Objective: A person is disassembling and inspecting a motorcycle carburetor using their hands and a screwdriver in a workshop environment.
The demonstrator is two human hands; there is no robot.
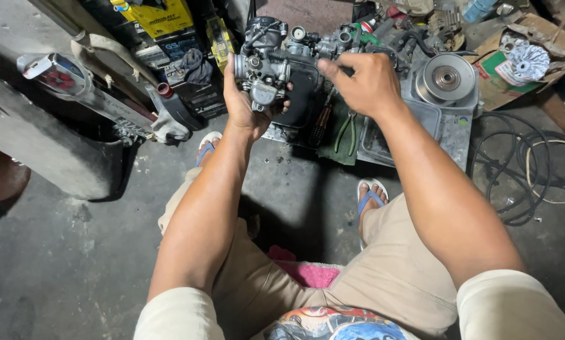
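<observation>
My left hand (243, 104) grips a grey metal carburetor (265, 58) from below and holds it up in front of me. Its body is greasy, with round caps and small fittings on top. My right hand (364, 82) reaches in from the right with its fingers curled; the fingertips touch the carburetor's upper right side. I cannot tell if something small is pinched there. I sit low on a concrete floor with both feet in blue sandals.
A grey tray (421, 126) holds a round metal pulley (446, 77). Green-handled pliers (345, 132) and a screwdriver (321, 126) lie on a dark cloth. Black cables (515, 170) coil at right. A cardboard box (534, 56), yellow cartons (159, 16) and a dark bottle (172, 104) stand around.
</observation>
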